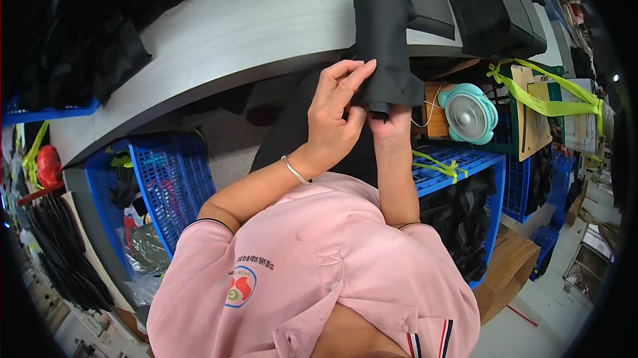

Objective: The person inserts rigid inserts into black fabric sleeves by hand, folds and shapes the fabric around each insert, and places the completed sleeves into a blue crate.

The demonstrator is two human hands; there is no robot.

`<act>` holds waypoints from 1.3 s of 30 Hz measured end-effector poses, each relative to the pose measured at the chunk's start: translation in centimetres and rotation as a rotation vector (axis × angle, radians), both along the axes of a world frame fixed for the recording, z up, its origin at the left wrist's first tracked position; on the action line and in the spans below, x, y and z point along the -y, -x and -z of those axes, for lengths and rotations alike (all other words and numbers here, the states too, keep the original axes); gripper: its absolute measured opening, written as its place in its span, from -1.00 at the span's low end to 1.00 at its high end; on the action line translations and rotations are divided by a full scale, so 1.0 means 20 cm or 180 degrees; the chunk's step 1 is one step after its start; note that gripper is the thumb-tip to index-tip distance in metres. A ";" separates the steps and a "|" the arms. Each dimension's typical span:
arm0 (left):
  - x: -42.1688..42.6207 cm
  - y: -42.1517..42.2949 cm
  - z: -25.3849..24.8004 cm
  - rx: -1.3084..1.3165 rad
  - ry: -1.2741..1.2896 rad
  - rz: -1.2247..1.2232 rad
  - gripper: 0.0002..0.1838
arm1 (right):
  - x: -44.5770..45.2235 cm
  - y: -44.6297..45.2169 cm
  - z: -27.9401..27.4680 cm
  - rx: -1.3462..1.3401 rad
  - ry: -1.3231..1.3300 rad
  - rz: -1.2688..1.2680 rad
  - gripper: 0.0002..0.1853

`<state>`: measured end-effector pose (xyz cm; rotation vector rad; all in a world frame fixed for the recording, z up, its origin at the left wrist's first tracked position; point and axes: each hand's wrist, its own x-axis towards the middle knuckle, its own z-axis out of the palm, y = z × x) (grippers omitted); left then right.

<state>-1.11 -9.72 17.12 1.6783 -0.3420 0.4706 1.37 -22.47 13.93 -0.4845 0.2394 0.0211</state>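
Observation:
A long piece of black fabric (382, 32) extends from my hands over the front edge of the grey table (266, 19). My right hand (393, 122) holds its near end from below, with the fingers mostly hidden under the cloth. On the left side of the fabric, my left hand (335, 109) has its fingers bent and pressed against the edge, the thumb close to the small folded end. A bracelet (296, 170) is on my left wrist.
Stacked black pieces (488, 9) lie at the table's upper right, and a dark fabric pile (66, 45) at upper left. Right of my hands are a turquoise fan (468, 113) and a blue crate (495, 222) of black items. Another blue crate (174, 185) stands left.

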 end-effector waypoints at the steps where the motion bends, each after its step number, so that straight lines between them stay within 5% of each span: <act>1: 0.00 0.00 0.00 -0.0019 0.0021 0.0019 -0.22 | -0.01 0.00 -0.01 -0.0053 -0.0131 -0.0009 -0.63; 19: -0.03 0.00 0.15 -0.0110 0.0074 0.0023 -0.25 | -0.17 -0.06 0.00 -0.0224 0.0469 0.0209 -0.69; 22: -0.07 -0.02 0.15 -0.0188 0.0223 0.0028 -0.31 | -0.21 -0.07 -0.07 -0.0423 0.1203 0.0344 -0.64; 25: -0.12 -0.08 0.19 -0.0469 0.0069 -0.0223 -0.45 | -0.20 -0.17 0.24 -0.0105 0.2898 0.1015 -0.62; 27: -0.16 -0.10 0.25 -0.1115 0.0444 -0.0243 -0.55 | -0.14 -0.23 0.32 0.0510 0.4291 0.0739 -0.60; 29: -0.19 -0.12 0.29 -0.1602 0.1032 -0.0203 -0.60 | -0.08 -0.25 0.32 0.0625 0.4331 0.0032 -0.60; 33: -0.25 -0.17 0.39 -0.2311 0.2311 -0.0116 -0.67 | -0.08 -0.25 0.02 -0.0122 0.2006 -0.1413 -0.63; 36: -0.19 -0.14 0.46 -0.2736 0.2571 0.0220 -0.69 | -0.14 -0.26 0.15 0.0397 0.6031 -0.1506 -0.57; 37: -0.15 -0.14 0.46 -0.2738 0.2628 0.0311 -0.70 | -0.17 -0.20 0.30 0.1294 0.7282 -0.0257 -0.52; 38: -0.12 -0.14 0.47 -0.2730 0.2685 0.0408 -0.71 | -0.22 -0.21 0.28 0.1628 0.7550 0.0755 -0.64; 39: -0.11 -0.16 0.49 -0.2844 0.2744 0.0468 -0.73 | -0.27 -0.22 0.19 0.1421 0.7674 0.0491 -0.65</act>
